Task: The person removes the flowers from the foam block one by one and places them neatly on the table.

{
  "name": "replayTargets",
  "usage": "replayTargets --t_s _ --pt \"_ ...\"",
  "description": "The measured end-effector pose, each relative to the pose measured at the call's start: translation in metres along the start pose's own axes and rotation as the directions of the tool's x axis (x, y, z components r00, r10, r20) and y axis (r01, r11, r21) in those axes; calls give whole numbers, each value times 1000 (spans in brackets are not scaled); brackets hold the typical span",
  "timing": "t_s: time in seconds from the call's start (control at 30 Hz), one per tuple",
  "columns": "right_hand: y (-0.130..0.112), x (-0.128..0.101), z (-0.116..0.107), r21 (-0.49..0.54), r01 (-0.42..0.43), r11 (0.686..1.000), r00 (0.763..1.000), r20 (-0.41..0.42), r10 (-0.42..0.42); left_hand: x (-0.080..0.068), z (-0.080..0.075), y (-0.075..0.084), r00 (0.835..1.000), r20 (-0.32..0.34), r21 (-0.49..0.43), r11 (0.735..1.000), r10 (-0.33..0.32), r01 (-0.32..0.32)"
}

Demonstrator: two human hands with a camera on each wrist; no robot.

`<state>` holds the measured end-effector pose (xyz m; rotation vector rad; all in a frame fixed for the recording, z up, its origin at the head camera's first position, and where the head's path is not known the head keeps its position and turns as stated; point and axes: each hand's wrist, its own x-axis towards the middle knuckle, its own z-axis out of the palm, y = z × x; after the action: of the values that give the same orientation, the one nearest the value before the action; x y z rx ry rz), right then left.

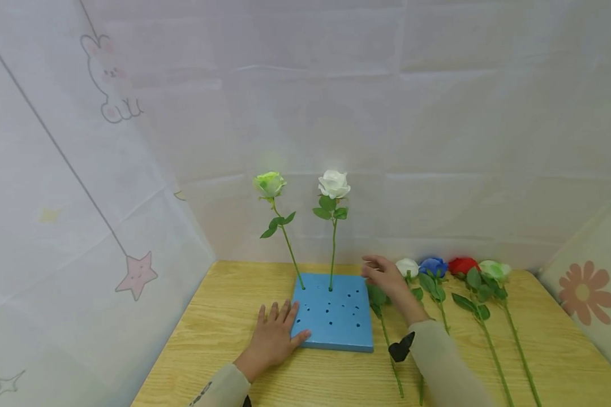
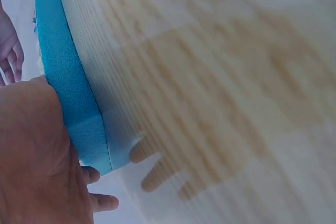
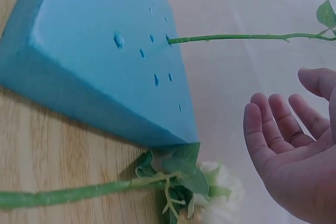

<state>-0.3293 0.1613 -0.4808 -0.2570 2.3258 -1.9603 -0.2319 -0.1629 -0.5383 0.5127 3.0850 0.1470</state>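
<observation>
A blue foam block [image 1: 336, 336] dotted with holes lies on the table. Two artificial roses stand in its far part: a green-white rose [image 1: 270, 185] leaning left, and a white rose [image 1: 334, 185] nearly upright. My left hand [image 1: 275, 334] rests flat at the block's left edge, fingers spread and thumb over the near left corner. Over the block's far right corner is my right hand [image 1: 387, 277], its fingers loosely bent and holding nothing, as the right wrist view also shows. Below it lies a rose with a pale bloom [image 3: 223, 195], which the hand hides in the head view.
Right of the block, several more roses lie on the wooden table [image 1: 209, 316]: a white rose [image 1: 407, 267], a blue rose [image 1: 433, 267], a red rose [image 1: 463, 265] and a green-white rose [image 1: 495, 269]. Their stems point toward the near edge. Printed sheeting [image 1: 305, 113] hangs behind.
</observation>
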Motion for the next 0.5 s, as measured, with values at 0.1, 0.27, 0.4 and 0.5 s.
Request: replayTargets --t_s 0.1,0.27,0.4,0.5 --pt "-1 3 6 21 -14 1000 1000 -8 14 0 0 0 1000 0 -7 1000 -1 1" --pt "-1 9 14 51 -20 998 1000 -11 21 -1 -1 1 1000 1 0 1000 -5 5" --pt "0 14 20 75 -25 997 1000 -15 26 -1 -3 2 1000 4 3 1000 -2 2" --pt "0 18 24 80 -13 997 1000 -13 14 -2 -6 3 1000 4 -13 1000 8 -8"
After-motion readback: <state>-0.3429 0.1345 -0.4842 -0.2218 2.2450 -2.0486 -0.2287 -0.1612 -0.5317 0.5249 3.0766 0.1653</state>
